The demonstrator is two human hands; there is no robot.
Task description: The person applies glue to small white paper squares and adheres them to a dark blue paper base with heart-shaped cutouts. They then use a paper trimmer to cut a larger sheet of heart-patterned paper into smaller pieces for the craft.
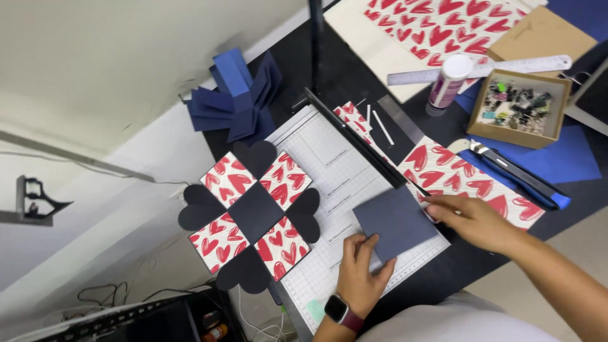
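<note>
Head view looks down on the dark table [329, 63], where my two hands work at a white gridded paper trimmer [329, 171] with a black cutting arm [354, 136] running along its far edge. Beyond my left hand lies an unfolded box layout [253, 212], a dark cross with red-heart panels and heart-shaped flaps. Past my right hand's fingertips sits a red-heart patterned sheet [456, 174], and farther off a small cardboard box of clips [520, 107], a metal ruler [481, 68], a glue stick [448, 82] and a dark utility knife [516, 174].

Between my hands lies the dark blue card square [396, 221], flat on the trimmer's grid. My left hand [362, 272] rests open on it, fingers spread and pressing its near edge down, clamped on nothing. My right hand [472, 218] lies flat at its far corner, fingers together and extended, fingertips touching the edge beside the cutting arm.

To do this well, I judge I should square the card's edge to the printed grid lines, keep even downward pressure from both hands so it cannot creep, and keep fingertips clear of the blade line.
</note>
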